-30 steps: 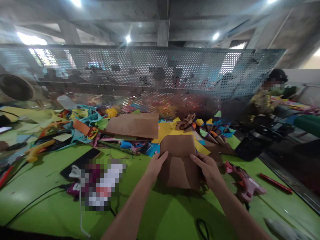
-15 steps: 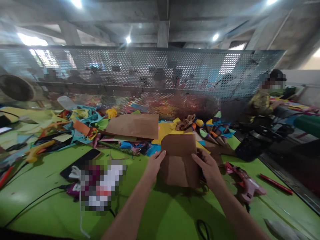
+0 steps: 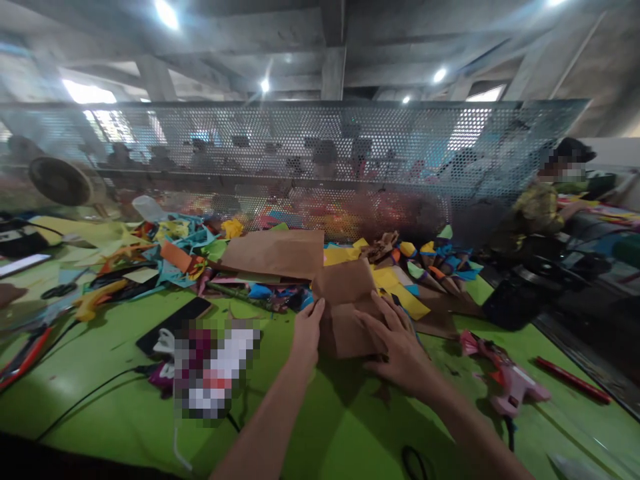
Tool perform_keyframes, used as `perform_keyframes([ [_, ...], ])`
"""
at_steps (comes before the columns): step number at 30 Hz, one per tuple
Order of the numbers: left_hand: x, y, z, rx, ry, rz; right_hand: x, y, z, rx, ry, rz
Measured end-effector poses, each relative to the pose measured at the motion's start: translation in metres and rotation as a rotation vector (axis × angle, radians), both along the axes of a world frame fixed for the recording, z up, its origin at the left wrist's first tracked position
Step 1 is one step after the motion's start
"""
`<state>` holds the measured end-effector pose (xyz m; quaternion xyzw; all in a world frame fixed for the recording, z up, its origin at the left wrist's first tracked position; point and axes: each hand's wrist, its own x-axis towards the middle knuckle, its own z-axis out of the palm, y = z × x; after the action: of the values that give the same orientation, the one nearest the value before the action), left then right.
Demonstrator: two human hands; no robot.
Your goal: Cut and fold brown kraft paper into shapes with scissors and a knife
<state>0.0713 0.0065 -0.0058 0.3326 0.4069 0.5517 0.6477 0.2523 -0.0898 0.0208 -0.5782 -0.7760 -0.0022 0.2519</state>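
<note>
A creased sheet of brown paper (image 3: 347,307) is between my two hands, tilted above the green table. My left hand (image 3: 309,327) pinches its left edge, thumb on the near face. My right hand (image 3: 400,347) has its fingers spread over the paper's right side, the fingertips touching the face. Behind lies a larger brown paper sheet (image 3: 275,252), with yellow paper (image 3: 403,293) to its right. A pink glue gun (image 3: 510,377) rests to the right of my right hand.
A dark phone (image 3: 175,325) and a cable lie at left, near a yellow-handled tool (image 3: 100,300) and red-handled pliers (image 3: 27,360). Colored paper scraps (image 3: 185,233) pile along the back before a perforated metal screen (image 3: 300,147). A red pen (image 3: 573,380) lies right. A person (image 3: 545,193) sits beyond.
My right hand has let go of the paper's right edge and spread its fingers across the face. The paper has tilted and shifted slightly left; the view has turned a little left.
</note>
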Motion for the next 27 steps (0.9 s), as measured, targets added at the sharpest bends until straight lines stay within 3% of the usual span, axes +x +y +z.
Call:
perform_keyframes([
  [5,-0.001,-0.003,0.007,-0.121,-0.037,-0.091,0.008,0.004,-0.002,-0.018,0.115,0.006],
  [11,-0.001,-0.006,0.007,-0.110,-0.186,-0.234,0.009,0.004,0.000,-0.122,0.251,0.037],
  [20,0.003,-0.002,0.003,-0.125,-0.314,-0.348,0.010,0.006,0.003,-0.087,0.393,-0.016],
  [23,0.005,-0.002,-0.001,-0.051,-0.285,-0.367,0.012,0.009,0.000,-0.051,0.497,-0.067],
  [27,0.008,-0.002,-0.005,-0.116,-0.158,-0.320,0.014,0.010,-0.002,-0.032,0.723,-0.181],
])
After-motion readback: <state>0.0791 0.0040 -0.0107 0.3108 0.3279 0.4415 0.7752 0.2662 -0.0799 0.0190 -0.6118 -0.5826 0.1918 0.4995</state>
